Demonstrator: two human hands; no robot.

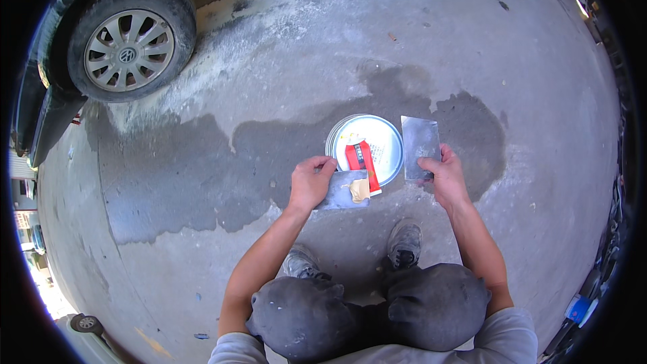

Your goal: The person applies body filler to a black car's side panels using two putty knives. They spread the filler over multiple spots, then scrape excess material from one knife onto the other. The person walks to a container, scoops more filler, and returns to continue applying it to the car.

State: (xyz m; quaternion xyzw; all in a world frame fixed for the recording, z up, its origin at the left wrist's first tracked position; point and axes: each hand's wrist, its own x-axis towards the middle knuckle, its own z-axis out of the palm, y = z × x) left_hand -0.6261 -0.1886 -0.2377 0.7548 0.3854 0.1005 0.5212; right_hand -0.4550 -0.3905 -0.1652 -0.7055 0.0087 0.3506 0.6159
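Note:
My left hand (pixel 311 182) is closed on the left edge of a flat metal plate (pixel 333 191), which carries a dab of beige putty (pixel 359 191) near its right end. In my right hand (pixel 443 170) a thin metal spreader (pixel 419 140) stands upright, pinched near its lower edge with the thumb across its face. Between the hands, on the floor, is a round can with a white lid (pixel 387 138). A red tube (pixel 359 156) lies across the lid; its lower end reaches past the rim beside the putty. The two metal pieces are apart.
A dark car's wheel (pixel 128 54) stands at the upper left. A wet patch (pixel 175 175) spreads over the concrete floor (pixel 539 229) around the can. My shoes (pixel 404 243) are just below it. Another car (pixel 87 330) shows at the lower left, and a blue-and-white container (pixel 579 310) at the right edge.

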